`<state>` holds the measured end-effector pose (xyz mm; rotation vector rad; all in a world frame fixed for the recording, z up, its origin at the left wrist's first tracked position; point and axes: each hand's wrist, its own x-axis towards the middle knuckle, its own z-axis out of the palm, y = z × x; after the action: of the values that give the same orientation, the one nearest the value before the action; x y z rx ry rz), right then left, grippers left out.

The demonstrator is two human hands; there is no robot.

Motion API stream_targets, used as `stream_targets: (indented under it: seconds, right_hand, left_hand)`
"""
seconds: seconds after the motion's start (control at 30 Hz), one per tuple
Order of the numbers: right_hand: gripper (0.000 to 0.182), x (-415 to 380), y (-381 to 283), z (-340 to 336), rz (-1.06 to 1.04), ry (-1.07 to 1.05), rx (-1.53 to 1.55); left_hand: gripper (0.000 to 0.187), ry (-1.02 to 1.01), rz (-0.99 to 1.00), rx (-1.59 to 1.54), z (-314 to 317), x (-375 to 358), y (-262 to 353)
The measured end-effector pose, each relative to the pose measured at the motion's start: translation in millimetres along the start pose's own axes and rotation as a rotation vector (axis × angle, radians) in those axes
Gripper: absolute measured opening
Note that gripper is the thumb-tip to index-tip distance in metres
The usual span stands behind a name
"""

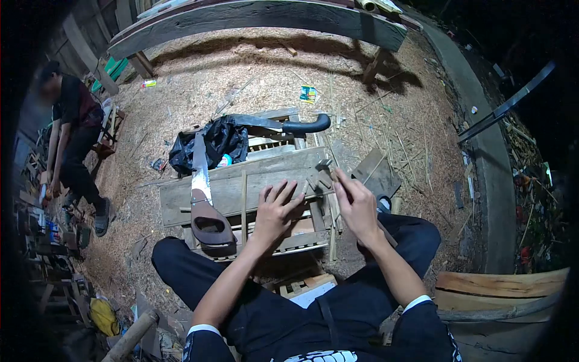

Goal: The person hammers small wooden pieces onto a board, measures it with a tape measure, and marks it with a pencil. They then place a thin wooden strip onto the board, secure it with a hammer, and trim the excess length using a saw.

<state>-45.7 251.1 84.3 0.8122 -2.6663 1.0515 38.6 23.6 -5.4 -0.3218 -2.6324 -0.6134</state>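
My left hand [278, 211] rests over a grey wooden board [259, 172] on a slatted stand, fingers spread, with small wood pieces near its fingertips. To the right of it, my right hand [357, 208] is closed around the handle of a small hammer, whose metal head [325, 162] shows above the board's right end. A handsaw [208, 220] with a brown handle lies across the board's left part. Behind the board are a black plastic bag [226, 142] and a blade with a black curved handle [306, 123]. Thin wooden sticks [244, 199] lie about the stand.
A person [72, 133] stands bent forward at the far left. A long wooden bench [259, 21] crosses the top. Sawdust and scraps cover the ground. Planks [494, 295] lie at the lower right, and a long dark blade [506, 105] stands at the right.
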Motion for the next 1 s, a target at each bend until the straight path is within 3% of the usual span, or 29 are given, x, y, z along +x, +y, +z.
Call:
stream_targets:
  seconds: [0.07,0.13,0.2,0.47,0.73,1.0]
  right_hand:
    - [0.039,5.2,5.1,-4.6,0.201,0.005,0.099]
    - [0.042,9.2,11.0,-4.1,0.206,0.051,0.155]
    - [0.045,10.0,13.0,-7.2,0.391,-0.014,0.268]
    - [0.049,8.5,36.2,9.7,0.32,0.091,0.355]
    - [0.049,9.1,22.7,4.9,0.336,0.008,0.404]
    - [0.049,6.7,17.1,-6.7,0.317,0.052,0.431]
  left_hand:
    - [0.05,-0.021,-0.002,-0.032,-3.7,4.0,0.7]
    - [0.045,0.031,-0.043,-0.103,-3.3,6.4,1.2]
    - [0.037,0.037,-0.065,-0.107,0.9,7.6,2.1]
    - [0.035,0.048,-0.216,-0.095,1.9,14.1,12.2]
    - [0.027,0.155,-0.298,-0.044,22.2,23.9,21.7]
    - [0.025,0.094,-0.248,-0.094,15.8,31.1,14.0]
